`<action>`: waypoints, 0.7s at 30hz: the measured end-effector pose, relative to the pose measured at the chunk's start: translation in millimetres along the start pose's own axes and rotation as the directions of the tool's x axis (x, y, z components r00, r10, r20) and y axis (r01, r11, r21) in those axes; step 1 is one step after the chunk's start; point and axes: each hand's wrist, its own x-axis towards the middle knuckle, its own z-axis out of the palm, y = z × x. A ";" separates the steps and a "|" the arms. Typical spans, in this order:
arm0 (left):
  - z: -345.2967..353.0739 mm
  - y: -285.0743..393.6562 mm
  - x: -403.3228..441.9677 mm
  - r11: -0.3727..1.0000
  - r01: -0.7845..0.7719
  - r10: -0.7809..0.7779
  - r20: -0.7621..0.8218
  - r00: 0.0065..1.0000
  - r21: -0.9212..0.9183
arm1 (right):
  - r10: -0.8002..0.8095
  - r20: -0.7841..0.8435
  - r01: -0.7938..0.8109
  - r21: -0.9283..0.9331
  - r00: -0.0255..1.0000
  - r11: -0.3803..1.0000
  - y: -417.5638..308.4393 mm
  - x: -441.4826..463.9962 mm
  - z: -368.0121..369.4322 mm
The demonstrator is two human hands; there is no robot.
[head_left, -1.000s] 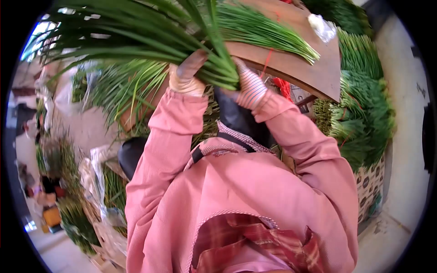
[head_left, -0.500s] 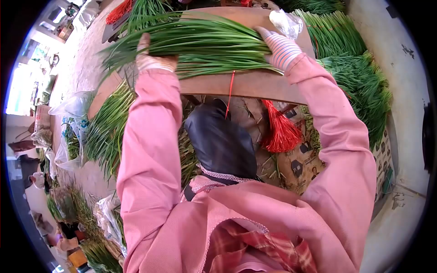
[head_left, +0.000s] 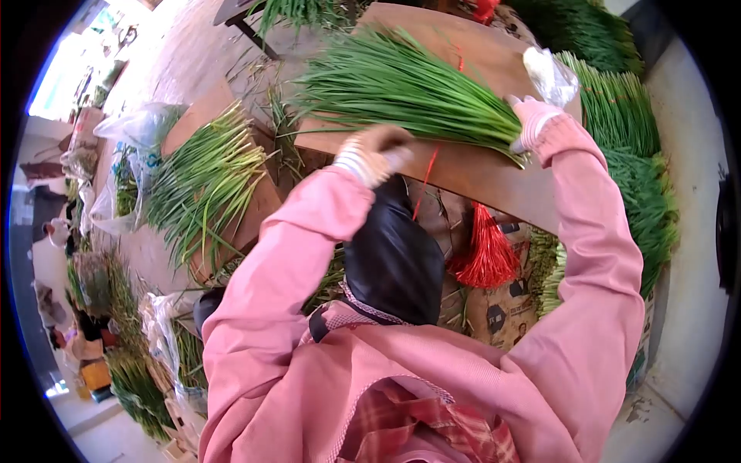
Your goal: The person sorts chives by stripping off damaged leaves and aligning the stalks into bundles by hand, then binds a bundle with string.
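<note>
A large bunch of long green stalks (head_left: 409, 89) lies across the brown board (head_left: 494, 185), its pale cut ends to the right. My right hand (head_left: 532, 119), in a striped glove, is at those ends, its fingers against them; whether it grips them is unclear. Just below the bunch, near the board's front edge, is my left hand (head_left: 376, 154), gloved and blurred, its fingers smeared. A red tie (head_left: 426, 181) runs from under the bunch over the board's edge. A crumpled clear plastic bag (head_left: 550, 77) sits beside my right hand.
Red ties (head_left: 486, 258) hang below the board. Looser, yellowish stalks (head_left: 208, 181) lie on a second board at the left, near a plastic bag (head_left: 131, 174). Tied green bundles (head_left: 637, 193) are stacked along the right wall. My knee (head_left: 394, 258) is under the board's edge.
The stalks my hands held up together now rest on the board. My left hand has left their leafy part and moved down toward my body; my right hand stays at the cut ends.
</note>
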 end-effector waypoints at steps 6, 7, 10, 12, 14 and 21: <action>42.1 -5.2 2.0 0.994 0.099 -0.092 0.152 0.984 -0.038 | 0.020 -0.315 0.034 0.166 0.949 0.986 -48.3 9.2 38.8; 37.7 -12.5 -1.8 0.996 -0.011 0.023 0.132 0.991 -0.090 | 0.007 -0.320 0.065 0.215 0.947 0.974 -44.3 11.9 39.8; 10.4 -22.6 -28.1 0.996 0.036 -0.030 0.068 0.997 -0.085 | -0.124 -0.463 0.275 0.274 0.878 0.922 -22.3 39.7 52.6; -16.2 -24.4 -56.1 0.999 0.045 -0.046 -0.064 0.997 -0.021 | -0.074 -0.354 0.218 0.387 0.932 0.896 -15.9 55.5 47.6; -36.9 -43.3 -85.2 0.976 0.085 -0.125 -0.196 0.972 -0.202 | 0.027 -0.454 0.165 0.377 0.891 0.912 -15.3 62.5 59.5; -113.1 -112.9 -186.4 0.730 0.250 -0.640 -0.506 0.579 -0.636 | 0.175 -0.279 -0.154 0.096 0.944 0.983 -44.0 49.5 21.9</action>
